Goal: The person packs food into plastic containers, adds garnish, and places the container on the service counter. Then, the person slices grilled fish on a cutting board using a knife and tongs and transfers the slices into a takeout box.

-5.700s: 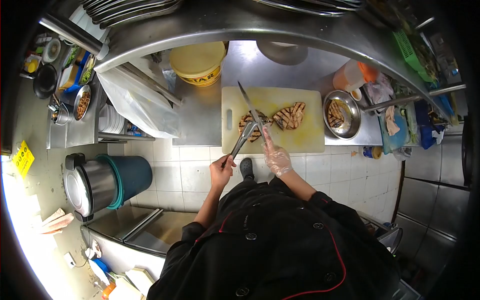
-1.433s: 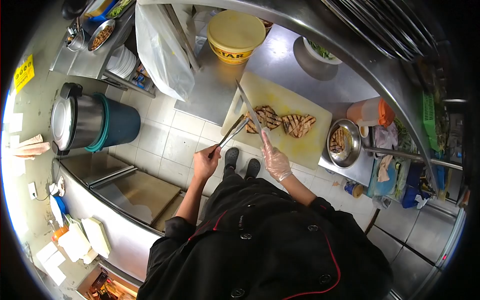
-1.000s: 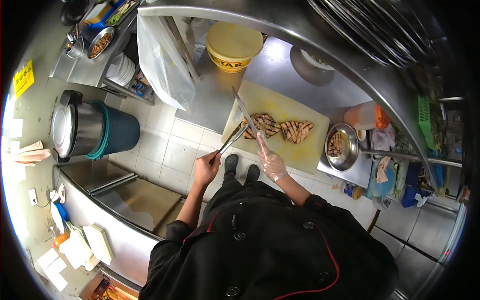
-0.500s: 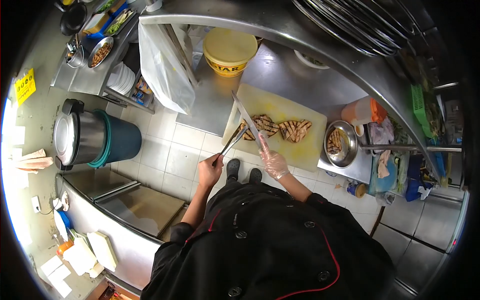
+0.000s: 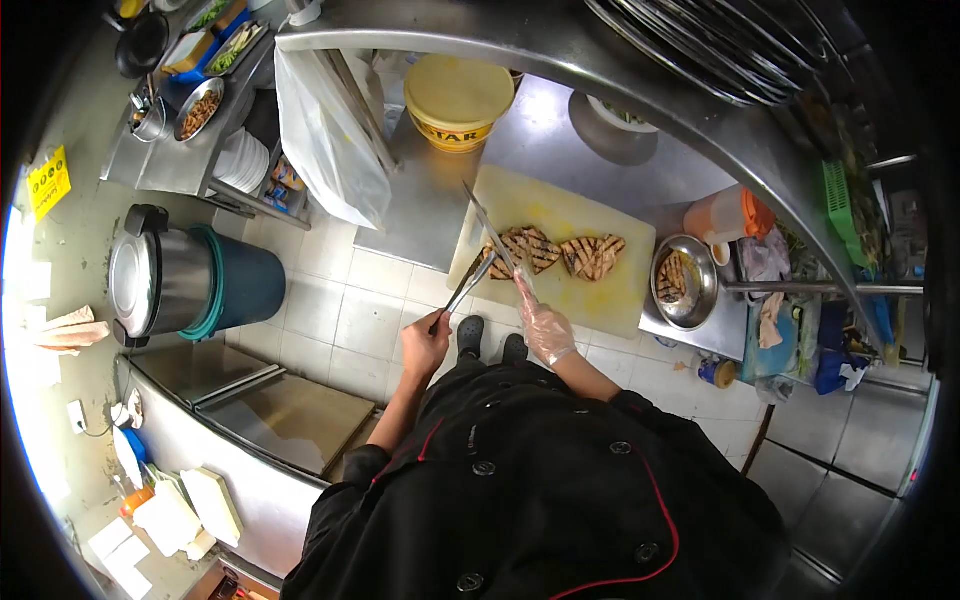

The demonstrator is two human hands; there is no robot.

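My left hand [image 5: 426, 343], bare, is closed around metal tongs [image 5: 465, 285], whose tips reach the near left edge of a grilled piece of meat [image 5: 530, 252]. My right hand [image 5: 549, 334], in a clear plastic glove, grips a long knife [image 5: 488, 225]. Its blade points away and to the left, over the left part of that same piece; whether it touches the meat I cannot tell. Beside it lies a second grilled piece [image 5: 594, 257] with dark char lines. Both pieces rest on a pale, yellow-stained cutting board [image 5: 545, 200].
Right of the board stands a metal bowl [image 5: 701, 262] with grilled meat inside. Behind are a yellow-lidded bucket [image 5: 458, 90] and a white bowl [image 5: 620, 117]. An orange-lidded container [image 5: 730, 215] sits at right. A metal shelf [image 5: 420, 38] curves overhead.
The knife has turned, so its blade looks thinner, and my right hand has shifted slightly nearer to me. The tongs stay almost where they were at the meat's left edge.
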